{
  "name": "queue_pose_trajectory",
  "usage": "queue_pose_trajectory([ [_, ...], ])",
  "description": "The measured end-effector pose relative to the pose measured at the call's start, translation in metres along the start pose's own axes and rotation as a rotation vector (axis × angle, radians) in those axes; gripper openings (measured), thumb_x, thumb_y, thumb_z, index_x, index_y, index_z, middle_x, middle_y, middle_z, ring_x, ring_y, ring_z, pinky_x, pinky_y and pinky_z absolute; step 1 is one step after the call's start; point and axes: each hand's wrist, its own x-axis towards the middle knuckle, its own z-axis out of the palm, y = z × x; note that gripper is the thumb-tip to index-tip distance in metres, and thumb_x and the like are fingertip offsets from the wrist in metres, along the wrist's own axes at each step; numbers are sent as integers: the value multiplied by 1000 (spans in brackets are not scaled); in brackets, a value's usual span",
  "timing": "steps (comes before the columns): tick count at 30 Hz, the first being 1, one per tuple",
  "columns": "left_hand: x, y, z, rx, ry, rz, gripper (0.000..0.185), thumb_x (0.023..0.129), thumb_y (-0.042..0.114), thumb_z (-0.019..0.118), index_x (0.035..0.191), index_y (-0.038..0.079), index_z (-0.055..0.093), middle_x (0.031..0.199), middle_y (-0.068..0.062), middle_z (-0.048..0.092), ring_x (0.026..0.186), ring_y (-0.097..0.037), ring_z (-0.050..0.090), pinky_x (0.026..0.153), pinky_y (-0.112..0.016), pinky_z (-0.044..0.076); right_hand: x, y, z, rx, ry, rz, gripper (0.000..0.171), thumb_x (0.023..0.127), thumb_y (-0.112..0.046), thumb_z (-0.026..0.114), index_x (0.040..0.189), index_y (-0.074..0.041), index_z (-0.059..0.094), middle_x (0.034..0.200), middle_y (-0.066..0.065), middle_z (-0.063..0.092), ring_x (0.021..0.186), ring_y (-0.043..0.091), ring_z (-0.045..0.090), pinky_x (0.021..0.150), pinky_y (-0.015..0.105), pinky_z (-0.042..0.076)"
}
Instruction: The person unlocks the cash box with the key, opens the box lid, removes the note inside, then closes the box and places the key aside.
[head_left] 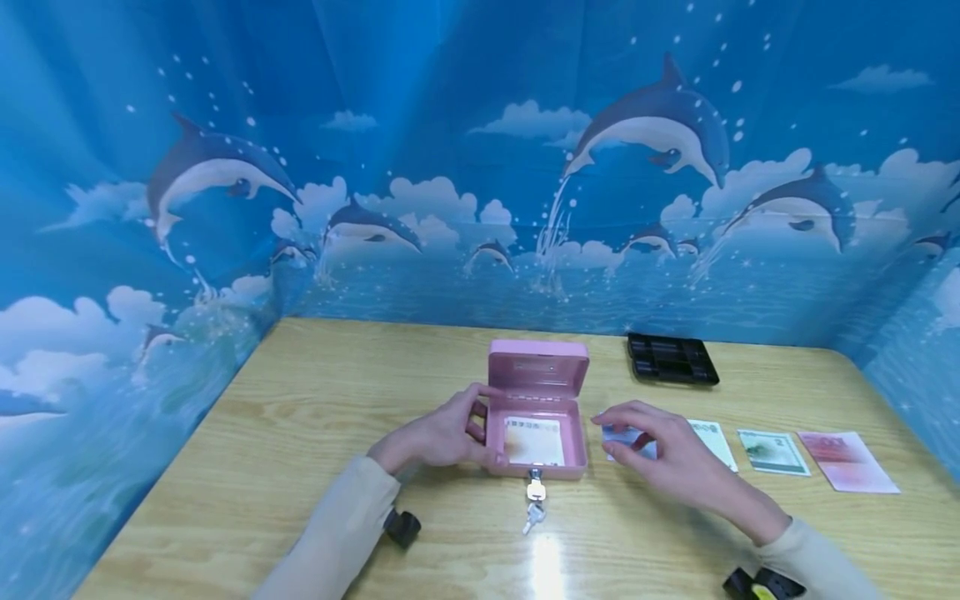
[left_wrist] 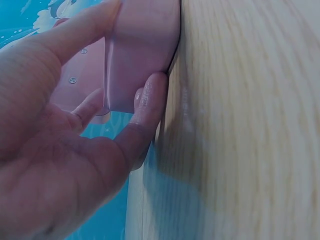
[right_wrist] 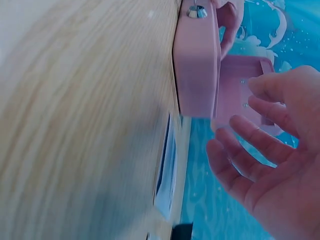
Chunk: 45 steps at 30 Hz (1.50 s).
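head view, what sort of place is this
Probably an indoor corner set up for tabletop recording, though the room beyond is hidden: a dolphin-print backdrop hangs behind and along both sides of a wooden table, where an open pink box sits.

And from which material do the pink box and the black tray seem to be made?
The pink box looks like painted metal with a smooth satin finish, given its thin walls and even colour; hard plastic remains possible. The black tray is probably moulded plastic, slightly shiny, with shallow compartments.
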Motion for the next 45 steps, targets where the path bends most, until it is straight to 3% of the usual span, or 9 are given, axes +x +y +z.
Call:
queue_pose_trajectory([
  [10,-1,2,-1,1,2,-4,90,78,24,89,151,24,36,133,-8,54,109,-22,60,96,-40,54,18,-14,16,-4,-42,21,33,92,-11,74,125,-9,70,117,6,74,86,0,63,68,21,57],
  [15,-2,2,-1,4,5,-9,91,78,25,90,151,25,36,133,-8,54,109,-21,60,95,-39,54,30,-16,21,12,-141,57,36,97,-21,69,132,-11,67,116,4,73,86,3,61,68,22,53],
  [21,-2,1,0,-8,-4,3,91,79,23,89,152,25,35,135,-9,54,110,-21,60,96,-39,54,42,-16,29,-25,-238,75,39,99,-30,67,135,-13,65,93,-8,66,79,4,54,69,22,47],
  [25,-2,0,0,0,1,4,90,79,23,89,152,25,35,135,-10,54,110,-21,60,97,-39,54,48,-14,35,-64,-267,76,39,98,-27,67,135,-14,65,88,-8,64,75,6,49,70,23,42],
  [31,-2,1,0,8,4,2,91,79,24,89,152,25,35,135,-10,54,111,-21,60,99,-41,54,51,-11,40,-89,-269,74,38,96,-23,69,133,-14,67,101,-5,71,78,9,50,74,24,41],
  [37,-2,3,1,-2,6,7,90,79,21,89,152,22,35,135,-11,54,111,-22,61,100,-43,54,50,-11,41,-83,-237,82,36,95,-21,71,130,-15,69,92,-8,66,76,8,49,67,22,41],
  [45,-1,4,1,-3,6,14,90,79,20,89,151,23,36,135,-12,54,111,-23,60,98,-42,54,52,-15,42,-35,-198,107,38,91,-16,75,129,-12,69,98,-2,63,73,6,52,62,21,48],
])
